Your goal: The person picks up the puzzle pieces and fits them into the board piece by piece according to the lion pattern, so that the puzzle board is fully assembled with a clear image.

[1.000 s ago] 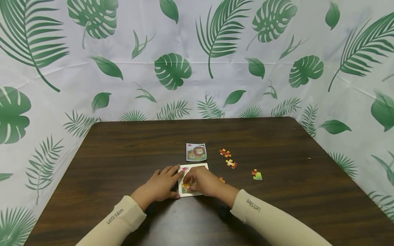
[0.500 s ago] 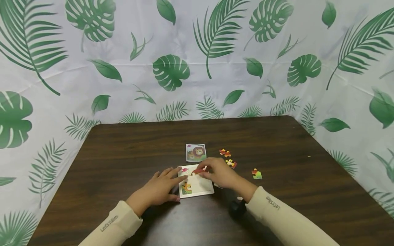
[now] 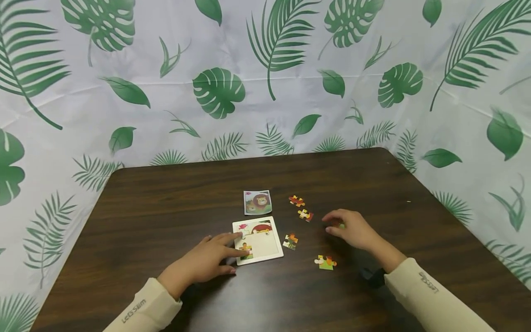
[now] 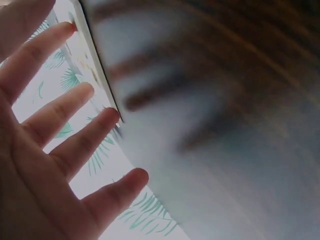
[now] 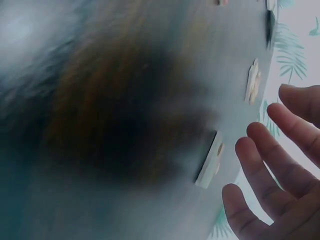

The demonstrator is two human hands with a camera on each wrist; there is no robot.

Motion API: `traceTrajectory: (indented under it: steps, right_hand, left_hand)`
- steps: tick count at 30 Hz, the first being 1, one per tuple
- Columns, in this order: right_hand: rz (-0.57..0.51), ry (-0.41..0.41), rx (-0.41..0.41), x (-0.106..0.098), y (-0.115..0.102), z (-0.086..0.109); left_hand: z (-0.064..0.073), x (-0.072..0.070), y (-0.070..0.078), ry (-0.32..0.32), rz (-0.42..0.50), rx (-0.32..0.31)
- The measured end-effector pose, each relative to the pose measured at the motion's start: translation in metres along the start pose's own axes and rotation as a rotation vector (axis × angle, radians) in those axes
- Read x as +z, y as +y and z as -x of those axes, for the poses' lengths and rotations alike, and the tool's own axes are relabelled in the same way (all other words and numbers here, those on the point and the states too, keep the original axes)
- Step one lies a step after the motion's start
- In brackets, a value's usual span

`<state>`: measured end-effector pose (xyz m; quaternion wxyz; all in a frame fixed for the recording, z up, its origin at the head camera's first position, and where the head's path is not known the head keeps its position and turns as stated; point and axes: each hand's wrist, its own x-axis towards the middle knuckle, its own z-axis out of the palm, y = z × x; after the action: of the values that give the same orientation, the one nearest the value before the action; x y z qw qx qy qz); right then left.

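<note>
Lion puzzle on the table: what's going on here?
A person is working on a lion jigsaw. The left hand lies over the left edge of the puzzle tray; the right hand is at a partly hidden piece. The tray is part-filled, its lower right bare. Four more pieces and a picture card lie on the table.

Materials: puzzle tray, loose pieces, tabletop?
Puzzle tray: probably wood or board, matte; pale, raised rim. Loose pieces: likely wood or thick card, printed finish; pale, thick edges in the right wrist view. Tabletop: possibly wood or laminate, satin; dark streaked grain, soft reflections.
</note>
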<state>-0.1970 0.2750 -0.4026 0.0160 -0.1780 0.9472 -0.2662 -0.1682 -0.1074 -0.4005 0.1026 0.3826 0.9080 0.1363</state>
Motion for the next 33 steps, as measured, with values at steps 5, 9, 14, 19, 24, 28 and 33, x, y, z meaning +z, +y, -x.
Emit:
traceTrajectory:
  steps: [5,9,14,19,24,28,33]
  right_hand:
    - [-0.007,-0.095,-0.059,-0.002,0.0,0.009]
    - [-0.031,-0.237,-0.133,-0.001,-0.006,0.013]
    - [-0.01,-0.299,-0.147,0.0,-0.012,0.015]
    - [-0.029,-0.331,-0.107,0.002,-0.016,0.017]
    - [-0.019,-0.335,-0.112,0.005,-0.017,0.018]
    - [-0.011,-0.33,-0.132,0.006,-0.018,0.017]
    - [-0.01,-0.341,-0.155,0.008,-0.019,0.017]
  left_hand:
    - [-0.001,0.0,0.0,0.012,0.027,0.025]
    - [-0.002,0.0,0.0,0.017,0.038,0.024]
    - [-0.002,-0.001,0.001,0.016,0.059,0.026]
    - [-0.002,-0.001,0.001,0.004,0.078,0.031]
    - [-0.002,-0.002,0.001,0.005,0.086,0.033]
    - [-0.001,-0.003,0.002,0.003,0.091,0.03]
    - [0.0,-0.004,0.002,-0.002,0.094,0.025]
